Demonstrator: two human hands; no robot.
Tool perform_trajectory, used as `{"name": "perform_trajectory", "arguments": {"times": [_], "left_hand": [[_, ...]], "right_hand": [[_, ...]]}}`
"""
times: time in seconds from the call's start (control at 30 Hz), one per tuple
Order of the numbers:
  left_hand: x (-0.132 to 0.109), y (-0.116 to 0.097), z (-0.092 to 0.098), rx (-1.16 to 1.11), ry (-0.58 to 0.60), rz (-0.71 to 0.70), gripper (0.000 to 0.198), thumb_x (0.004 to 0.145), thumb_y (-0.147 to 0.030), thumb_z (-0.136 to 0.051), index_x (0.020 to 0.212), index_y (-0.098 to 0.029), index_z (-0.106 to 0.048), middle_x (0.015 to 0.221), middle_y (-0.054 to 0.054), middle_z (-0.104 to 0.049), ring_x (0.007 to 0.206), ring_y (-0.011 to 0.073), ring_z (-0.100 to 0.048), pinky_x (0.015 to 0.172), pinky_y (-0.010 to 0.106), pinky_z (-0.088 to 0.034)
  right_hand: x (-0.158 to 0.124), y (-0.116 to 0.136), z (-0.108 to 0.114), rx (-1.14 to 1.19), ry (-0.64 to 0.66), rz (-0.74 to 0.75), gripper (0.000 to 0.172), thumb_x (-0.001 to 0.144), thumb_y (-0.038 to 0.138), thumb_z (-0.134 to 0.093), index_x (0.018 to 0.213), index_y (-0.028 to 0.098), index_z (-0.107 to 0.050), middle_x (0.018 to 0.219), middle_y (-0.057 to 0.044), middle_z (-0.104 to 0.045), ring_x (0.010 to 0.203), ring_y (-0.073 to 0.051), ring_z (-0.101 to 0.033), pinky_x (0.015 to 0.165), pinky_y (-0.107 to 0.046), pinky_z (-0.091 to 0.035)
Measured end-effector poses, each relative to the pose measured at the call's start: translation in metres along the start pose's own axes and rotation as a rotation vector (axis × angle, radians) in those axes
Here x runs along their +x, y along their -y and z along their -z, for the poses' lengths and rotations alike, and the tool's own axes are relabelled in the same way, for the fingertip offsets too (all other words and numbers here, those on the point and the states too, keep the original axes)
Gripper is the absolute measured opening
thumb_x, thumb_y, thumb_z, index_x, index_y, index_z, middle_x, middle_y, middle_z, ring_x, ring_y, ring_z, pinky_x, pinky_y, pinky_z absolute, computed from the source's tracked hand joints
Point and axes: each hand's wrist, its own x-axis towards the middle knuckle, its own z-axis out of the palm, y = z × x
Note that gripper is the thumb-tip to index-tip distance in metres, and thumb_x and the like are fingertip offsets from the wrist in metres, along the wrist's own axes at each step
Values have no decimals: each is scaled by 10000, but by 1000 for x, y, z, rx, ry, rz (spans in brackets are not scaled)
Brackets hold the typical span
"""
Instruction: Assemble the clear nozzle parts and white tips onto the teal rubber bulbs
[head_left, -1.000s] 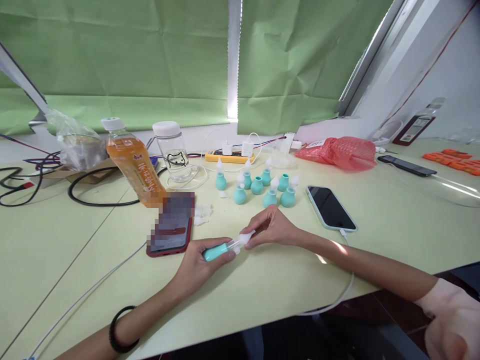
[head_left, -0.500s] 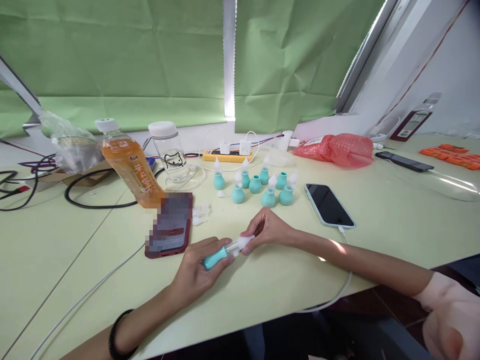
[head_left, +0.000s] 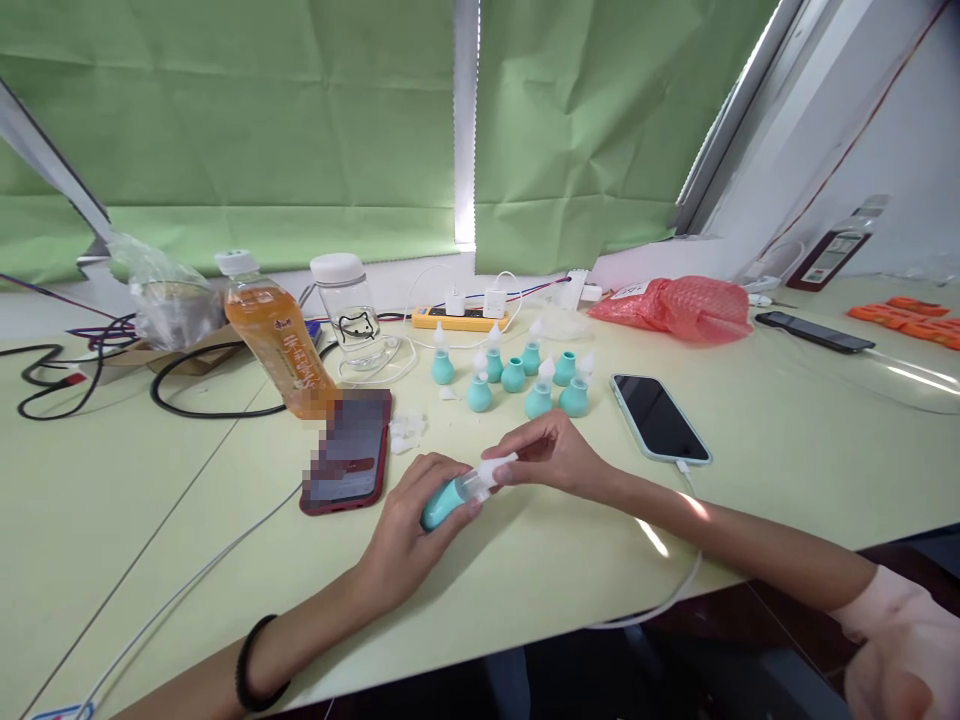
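My left hand (head_left: 409, 530) is wrapped round the teal bulb of a nasal aspirator (head_left: 444, 504), which lies tilted with its clear neck towards the right. At its far end my right hand (head_left: 559, 458) pinches the white nozzle tip (head_left: 498, 470) between thumb and fingers. Tip and neck meet; whether they are fully joined cannot be made out. Behind my hands stand several more teal bulbs, most fitted with clear nozzles, such as an upright aspirator (head_left: 480, 390). An open bulb (head_left: 513, 376) and another open bulb (head_left: 565, 368) have no nozzle.
Left of my hands lie a red-cased phone (head_left: 352, 450) and white scraps (head_left: 407, 430). An orange drink bottle (head_left: 281, 345) leans near a clear jar (head_left: 358, 318). A charging phone (head_left: 660, 418) lies right, below a red bubble-wrap bag (head_left: 675, 308). A yellow power strip (head_left: 457, 319) sits behind.
The bulb in my left hand now looks fuller and rounder. My right hand still pinches the white tip, its fingers slightly shifted. The view has moved a little.
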Motion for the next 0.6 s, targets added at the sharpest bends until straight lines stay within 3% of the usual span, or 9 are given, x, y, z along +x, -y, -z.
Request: {"name": "perform_trajectory", "arguments": {"times": [0.1, 0.17, 0.27, 0.33, 0.37, 0.47, 0.6], "left_hand": [[4, -5, -1, 46, -31, 35, 199, 785, -268, -493, 966, -199, -539, 897, 51, -485, 843, 163, -477, 743, 288, -402], [13, -6, 5, 62, -93, 49, 212, 768, -291, -515, 959, -210, -558, 884, 42, -486, 831, 156, -482, 737, 281, -402], [38, 1, 27, 64, -296, 98, 215, 739, -328, -535, 901, -195, -578, 838, 22, -551, 771, 145, -510, 680, 256, -410], [61, 15, 46, 100, -482, 138, 254, 713, -356, -544, 896, -183, -579, 845, 21, -585, 782, 152, -532, 669, 248, -419], [73, 25, 53, 119, -518, 145, 281, 693, -356, -557, 908, -177, -574, 847, 23, -595, 805, 159, -540, 694, 251, -422], [100, 59, 63, 104, -446, 217, 270, 658, -325, -559, 849, -134, -567, 840, 50, -616, 780, 168, -575, 681, 254, -444], [114, 92, 53, 127, -355, 264, 294, 602, -278, -587, 846, -120, -541, 754, 62, -627, 685, 181, -596, 588, 254, -453]], "right_hand": [[-1, 5, -2, -167, -127, 158, 88, 631, 178, -650, 714, 161, -674, 694, -37, -667, 613, -147, -626, 570, -252, -529], [-1, 7, -2, -310, -247, 304, 136, 633, 174, -648, 767, 170, -669, 717, -34, -668, 628, -143, -623, 587, -256, -531], [-1, 5, -2, -455, -354, 439, 186, 665, 163, -616, 847, 181, -651, 758, -33, -666, 658, -140, -619, 618, -268, -532], [1, 2, -1, -517, -362, 450, 142, 695, 159, -579, 815, 179, -653, 757, -37, -663, 664, -137, -615, 592, -260, -530], [2, -1, -1, -543, -349, 450, 117, 704, 159, -564, 776, 176, -655, 749, -38, -661, 667, -138, -613, 578, -255, -529], [5, -12, 0, -603, -278, 454, 107, 713, 161, -541, 724, 161, -647, 744, -45, -655, 665, -137, -608, 563, -250, -527], [9, -28, 5, -693, -193, 389, 121, 711, 144, -521, 731, 140, -641, 757, -56, -646, 643, -130, -598, 553, -245, -523]]}}
